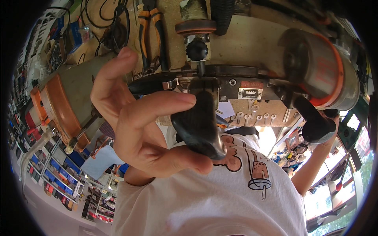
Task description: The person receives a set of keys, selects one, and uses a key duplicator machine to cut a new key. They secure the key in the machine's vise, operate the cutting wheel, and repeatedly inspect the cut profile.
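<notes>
One black knob [197, 126] at the machine's [225, 87] near edge, left hand [136, 133] pinching it, right hand [333, 113] behind a lever [319, 129], grip unclear; a loosened pinch could let the knob slip.

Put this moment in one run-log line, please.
Left hand: pinching black object | Right hand: mostly hidden behind black handle | Nearby: orange-and-black pliers
</notes>
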The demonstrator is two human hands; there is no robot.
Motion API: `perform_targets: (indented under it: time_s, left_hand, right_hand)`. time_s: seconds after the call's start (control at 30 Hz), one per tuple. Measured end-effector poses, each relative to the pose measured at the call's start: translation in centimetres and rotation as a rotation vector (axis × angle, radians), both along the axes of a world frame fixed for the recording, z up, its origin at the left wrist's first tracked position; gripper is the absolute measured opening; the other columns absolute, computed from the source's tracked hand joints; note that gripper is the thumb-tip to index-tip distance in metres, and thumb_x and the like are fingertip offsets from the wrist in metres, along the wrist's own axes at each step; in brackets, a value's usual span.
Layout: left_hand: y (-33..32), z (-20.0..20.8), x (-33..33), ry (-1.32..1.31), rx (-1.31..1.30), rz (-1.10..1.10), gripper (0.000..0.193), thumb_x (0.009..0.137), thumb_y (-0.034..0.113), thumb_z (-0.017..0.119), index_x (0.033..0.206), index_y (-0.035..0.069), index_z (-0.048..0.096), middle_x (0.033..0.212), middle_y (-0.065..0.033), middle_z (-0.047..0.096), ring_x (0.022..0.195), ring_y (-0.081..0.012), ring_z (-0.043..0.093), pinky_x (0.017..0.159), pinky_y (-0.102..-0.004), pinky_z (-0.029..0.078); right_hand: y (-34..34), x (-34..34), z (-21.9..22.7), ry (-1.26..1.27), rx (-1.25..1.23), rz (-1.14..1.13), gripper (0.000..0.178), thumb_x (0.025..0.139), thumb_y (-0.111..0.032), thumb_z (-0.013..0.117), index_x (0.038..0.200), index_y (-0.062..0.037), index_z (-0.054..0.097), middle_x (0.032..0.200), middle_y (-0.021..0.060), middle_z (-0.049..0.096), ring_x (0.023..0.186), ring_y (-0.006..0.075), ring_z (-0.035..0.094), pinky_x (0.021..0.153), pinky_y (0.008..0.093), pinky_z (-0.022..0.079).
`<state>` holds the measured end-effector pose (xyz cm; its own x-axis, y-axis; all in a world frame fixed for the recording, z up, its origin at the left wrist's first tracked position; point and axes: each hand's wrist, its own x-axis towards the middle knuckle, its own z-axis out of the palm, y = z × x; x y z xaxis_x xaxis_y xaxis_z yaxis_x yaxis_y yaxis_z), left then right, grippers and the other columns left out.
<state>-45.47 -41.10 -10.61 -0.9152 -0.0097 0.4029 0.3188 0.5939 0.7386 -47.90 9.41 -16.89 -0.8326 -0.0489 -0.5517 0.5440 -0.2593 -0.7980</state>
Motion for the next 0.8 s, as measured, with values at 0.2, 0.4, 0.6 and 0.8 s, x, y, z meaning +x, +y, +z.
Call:
perform_targets:
  time_s: [0.2, 0.4, 0.6, 0.8]
  left_hand:
    - [-0.2, -0.3, 0.1, -0.003, 0.035, 0.003, 0.058, 0.084, 0.058, 0.04, 0.091, 0.003, 0.055, 0.125, -0.0234, 0.035, 0.122, -0.04, 0.034, 0.103, -0.0507, 0.019]
    - [-0.2, -0.2, 0.1, -0.011, 0.047, -0.003, 0.059, 0.082, 0.06, 0.044, 0.092, 0.003, 0.055, 0.125, -0.0231, 0.035, 0.123, -0.0397, 0.033, 0.103, -0.0491, 0.021]
    - [-0.3, -0.3, 0.2, -0.019, 0.013, 0.001, 0.063, 0.079, 0.065, 0.046, 0.091, 0.004, 0.054, 0.125, -0.0225, 0.035, 0.122, -0.04, 0.034, 0.103, -0.0492, 0.021]
    - [-0.2, -0.4, 0.3, -0.005, 0.018, 0.011, 0.065, 0.078, 0.066, 0.046, 0.091, 0.004, 0.054, 0.126, -0.0223, 0.035, 0.122, -0.0404, 0.034, 0.104, -0.0504, 0.02]
  right_hand:
    - [-0.7, -0.6, 1.0, -0.037, -0.031, 0.02, 0.049, 0.09, -0.039, 0.045, 0.128, -0.008, 0.039, 0.12, 0.0082, 0.052, 0.108, 0.0238, 0.051, 0.087, 0.0433, 0.044]
    - [-1.9, -1.2, 2.2, -0.076, 0.119, -0.04, 0.041, 0.093, -0.035, 0.041, 0.125, -0.0088, 0.042, 0.115, 0.0077, 0.055, 0.103, 0.0222, 0.054, 0.08, 0.0396, 0.048]
    - [-2.7, -1.7, 2.9, -0.122, 0.212, -0.077, 0.038, 0.093, -0.034, 0.042, 0.119, -0.0072, 0.046, 0.106, 0.007, 0.059, 0.092, 0.0189, 0.057, 0.074, 0.0364, 0.049]
    - [-0.8, -2.4, 2.7, -0.155, 0.364, 0.036, 0.038, 0.093, -0.035, 0.042, 0.116, -0.0054, 0.048, 0.098, 0.0075, 0.061, 0.081, 0.0178, 0.06, 0.072, 0.0347, 0.05]
